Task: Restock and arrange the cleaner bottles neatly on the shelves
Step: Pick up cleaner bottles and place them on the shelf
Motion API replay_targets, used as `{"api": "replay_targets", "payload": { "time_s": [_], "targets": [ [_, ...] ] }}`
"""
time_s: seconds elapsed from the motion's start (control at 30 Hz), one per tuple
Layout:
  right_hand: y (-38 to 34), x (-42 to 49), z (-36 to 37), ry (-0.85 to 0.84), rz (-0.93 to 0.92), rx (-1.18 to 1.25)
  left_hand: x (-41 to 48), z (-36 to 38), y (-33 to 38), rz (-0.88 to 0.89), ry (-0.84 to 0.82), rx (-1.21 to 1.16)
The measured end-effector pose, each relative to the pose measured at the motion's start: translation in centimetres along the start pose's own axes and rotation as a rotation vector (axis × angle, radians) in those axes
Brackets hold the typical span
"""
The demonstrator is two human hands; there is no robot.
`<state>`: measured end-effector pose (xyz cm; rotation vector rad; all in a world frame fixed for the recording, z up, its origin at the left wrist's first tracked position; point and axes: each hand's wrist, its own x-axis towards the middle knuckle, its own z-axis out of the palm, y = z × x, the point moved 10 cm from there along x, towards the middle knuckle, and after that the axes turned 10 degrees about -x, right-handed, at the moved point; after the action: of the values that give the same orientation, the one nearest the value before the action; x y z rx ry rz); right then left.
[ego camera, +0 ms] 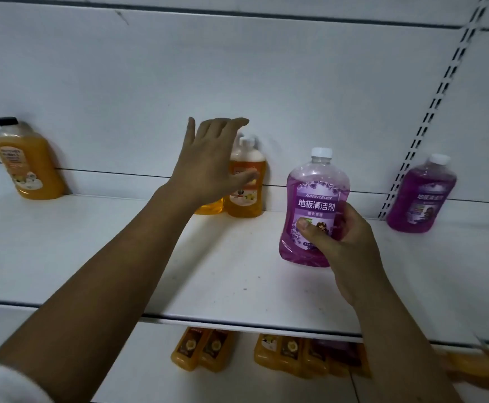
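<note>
My right hand point(345, 239) grips a purple floor cleaner bottle point(314, 205) with a white cap, upright on the white shelf point(121, 251). My left hand point(211, 167) is spread open in front of an orange cleaner bottle point(247, 181) at the back of the shelf; whether it touches the bottle is unclear. The base of another orange bottle point(209, 206) shows under my palm. A second purple bottle point(423, 196) stands at the back right. An orange bottle with a black cap point(28, 164) stands at the back left.
A slotted upright rail point(437, 100) runs up the back panel at the right. Below the shelf's front edge, several orange bottles point(289, 353) stand on a lower shelf.
</note>
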<state>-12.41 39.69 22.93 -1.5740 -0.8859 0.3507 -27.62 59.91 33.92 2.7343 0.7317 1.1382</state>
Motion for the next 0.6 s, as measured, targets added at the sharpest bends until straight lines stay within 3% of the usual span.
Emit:
{"api": "replay_targets", "payload": {
  "time_s": [0.13,0.6],
  "targets": [
    [-0.5,-0.8,-2.7,0.063,-0.026,-0.043,-5.0,-1.8,4.8,0.029,0.034,-0.128],
    [2.7,-5.4,-17.8,0.288,0.021,-0.199,-11.0,9.2,17.1,0.042,-0.331,-0.227]
  ]
}}
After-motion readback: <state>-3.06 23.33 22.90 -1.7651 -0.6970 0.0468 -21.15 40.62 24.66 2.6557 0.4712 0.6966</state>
